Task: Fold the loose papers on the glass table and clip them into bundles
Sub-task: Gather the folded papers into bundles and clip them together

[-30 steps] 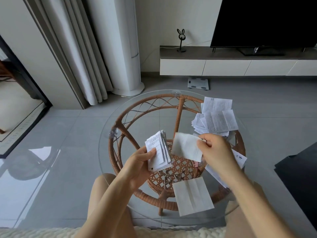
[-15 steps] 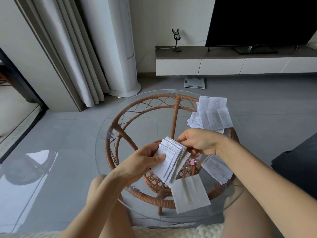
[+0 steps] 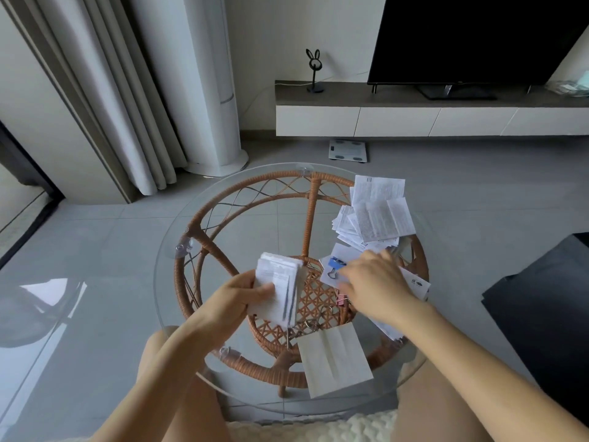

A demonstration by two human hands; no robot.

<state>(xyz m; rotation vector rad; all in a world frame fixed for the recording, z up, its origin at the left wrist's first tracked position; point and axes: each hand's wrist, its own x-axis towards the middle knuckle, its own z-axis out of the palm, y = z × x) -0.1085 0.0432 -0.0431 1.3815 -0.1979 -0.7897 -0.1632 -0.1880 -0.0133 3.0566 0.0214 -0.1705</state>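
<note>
head: left hand [image 3: 240,299] grips folded stack [image 3: 279,280]; right hand [image 3: 374,282] beside blue clip [image 3: 337,262].

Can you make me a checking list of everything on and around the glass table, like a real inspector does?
Surface: round glass table on a wicker base that shows through the top.
Job's things: folded stack; loose papers piled at the far right; blue clip on a paper; pink clip nearer; blank folded sheet at the near edge.
Clutter: nothing seen.
Hands: left hand grips the folded stack; right hand lies open over papers beside the blue clip.
Cables: thin white cable on the TV shelf.
Surroundings: TV, scale on the floor, curtain.
</note>
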